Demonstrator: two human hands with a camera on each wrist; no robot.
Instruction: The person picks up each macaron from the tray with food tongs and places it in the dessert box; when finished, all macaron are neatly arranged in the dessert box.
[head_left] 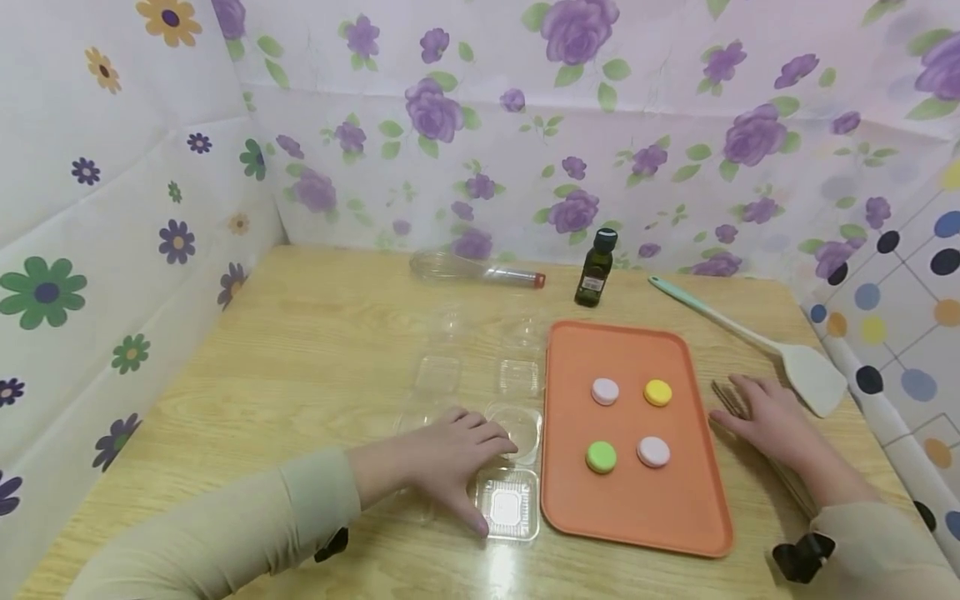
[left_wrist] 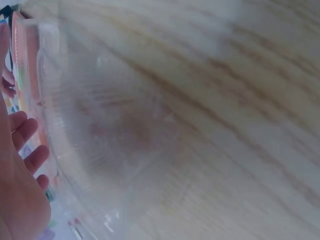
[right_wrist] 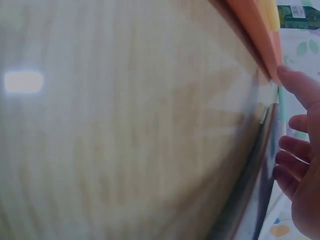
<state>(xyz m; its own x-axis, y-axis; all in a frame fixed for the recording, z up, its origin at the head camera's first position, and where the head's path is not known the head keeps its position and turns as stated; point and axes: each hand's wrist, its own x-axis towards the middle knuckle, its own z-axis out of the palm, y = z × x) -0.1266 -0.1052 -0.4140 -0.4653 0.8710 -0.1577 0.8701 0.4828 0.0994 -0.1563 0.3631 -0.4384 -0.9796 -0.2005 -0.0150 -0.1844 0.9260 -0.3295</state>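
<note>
Head view: macarons point(head_left: 601, 457) spaced out on the tray point(head_left: 630, 521), probably for separate access; boxes point(head_left: 510, 504) just left, likely for easy reach. Left hand point(head_left: 453, 458) spread wide over boxes, right hand point(head_left: 776, 425) wide at sticks point(head_left: 729, 400). Left wrist: fingers loose, contact unclear. Right wrist: fingers apart, nothing gripped.

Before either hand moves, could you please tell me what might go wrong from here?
The left hand is among the clear plastic containers, which look light, so a brush might knock one askew. The right hand is close to the orange tray; a bump could shift the macaron-like discs. The thin brown sticks beneath that hand might roll.
</note>
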